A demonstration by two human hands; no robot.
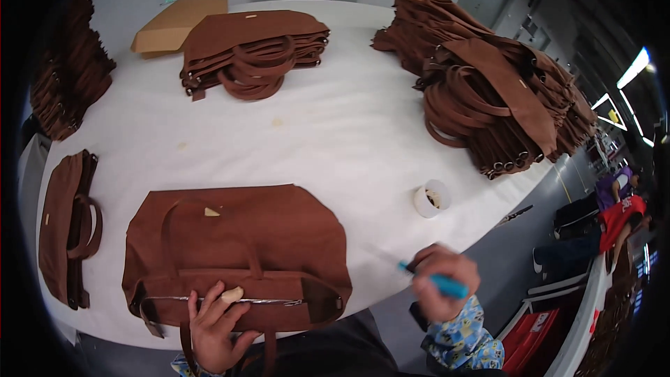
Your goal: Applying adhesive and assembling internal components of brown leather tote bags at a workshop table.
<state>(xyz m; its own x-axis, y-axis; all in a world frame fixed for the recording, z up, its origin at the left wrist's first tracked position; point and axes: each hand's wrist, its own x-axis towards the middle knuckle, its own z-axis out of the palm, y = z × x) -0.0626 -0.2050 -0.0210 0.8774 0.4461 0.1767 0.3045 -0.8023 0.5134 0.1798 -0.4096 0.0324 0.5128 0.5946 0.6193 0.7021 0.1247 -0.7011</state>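
A brown handbag lies flat on the white table in front of me, its mouth and silvery zip facing me. One strap rests over its body, and a small pale gold plate sits on its upper panel. My left hand lies open over the zip edge with fingers spread; one fingertip wears a pale finger cot. To the right of the bag, off its surface, my right hand is closed around a screwdriver-like tool with a teal handle. Its thin shaft points up and left, blurred by motion.
A white cup with small bits inside stands near the right table edge. Stacked brown bags and a cardboard piece lie at the back. More bags pile up right, another left. People are beyond.
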